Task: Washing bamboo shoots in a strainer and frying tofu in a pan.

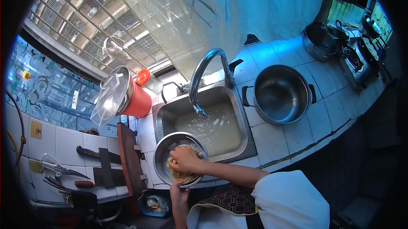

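Note:
A perforated metal colander (160,167) stands at the near left corner of the stainless steel sink (245,133), partly on the tiled edge. My left hand (180,193) grips its near rim from below. Inside it, my right hand (185,159) has its fingers curled into a heap of pale yellow food strips (178,175), whose exact kind I cannot tell. My hand hides part of the heap. Cloudy water (208,133) fills the lower part of the sink, its surface rippled beneath the curved chrome faucet (199,79).
Right of the sink sits a large two-handled pot (282,95); farther right are another pot (319,42) and a gas stove (355,61). A red bucket (140,101) and an upright cutting board (129,159) flank the left side. Knives (110,177) and scissors (65,170) hang on the wall.

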{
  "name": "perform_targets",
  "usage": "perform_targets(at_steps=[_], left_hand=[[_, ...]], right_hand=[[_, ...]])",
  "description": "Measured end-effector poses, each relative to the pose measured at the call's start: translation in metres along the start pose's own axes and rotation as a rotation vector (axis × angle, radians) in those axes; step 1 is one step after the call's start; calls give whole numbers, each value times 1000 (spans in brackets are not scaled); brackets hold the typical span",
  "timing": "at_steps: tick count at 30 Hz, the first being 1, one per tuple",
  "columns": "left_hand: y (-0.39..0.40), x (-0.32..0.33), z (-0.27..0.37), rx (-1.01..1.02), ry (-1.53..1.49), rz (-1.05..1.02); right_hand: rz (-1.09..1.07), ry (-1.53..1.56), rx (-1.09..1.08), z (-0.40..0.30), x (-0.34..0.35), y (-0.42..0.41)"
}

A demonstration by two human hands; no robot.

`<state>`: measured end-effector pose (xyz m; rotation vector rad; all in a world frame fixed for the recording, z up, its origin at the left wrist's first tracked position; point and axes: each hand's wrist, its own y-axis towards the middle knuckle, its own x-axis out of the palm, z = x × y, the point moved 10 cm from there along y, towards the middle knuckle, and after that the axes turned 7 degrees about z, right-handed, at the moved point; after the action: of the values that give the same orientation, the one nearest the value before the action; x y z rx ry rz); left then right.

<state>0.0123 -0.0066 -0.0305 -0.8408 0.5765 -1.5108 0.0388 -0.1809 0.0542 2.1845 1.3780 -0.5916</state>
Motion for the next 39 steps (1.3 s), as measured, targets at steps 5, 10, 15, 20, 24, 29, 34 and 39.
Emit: perform_targets(at_steps=[5,10,15,20,24,29,34,39], left_hand=[[-45,100,-53,-136,177,-352],[-92,217,-89,-122,277,-576],[-108,317,-116,28,476,-467],[-65,404,-128,369,703,-429],[-75,440,-116,839,1209,-293],[-88,440,-106,1199,1277,-143],[-85,424,-109,1049,1375,-288],[-75,378,-81,1194,994,-339]], right_hand=[[-75,-188,-120,-2,-114,-47],[312,-12,7,18,-297,-87],[639,143,276,101,-413,-161],[711,307,438,168,-449,-205],[700,377,416,199,-457,-200],[630,347,369,219,-447,-131],[624,112,259,229,-406,-15],[415,-218,280,282,-334,80]])
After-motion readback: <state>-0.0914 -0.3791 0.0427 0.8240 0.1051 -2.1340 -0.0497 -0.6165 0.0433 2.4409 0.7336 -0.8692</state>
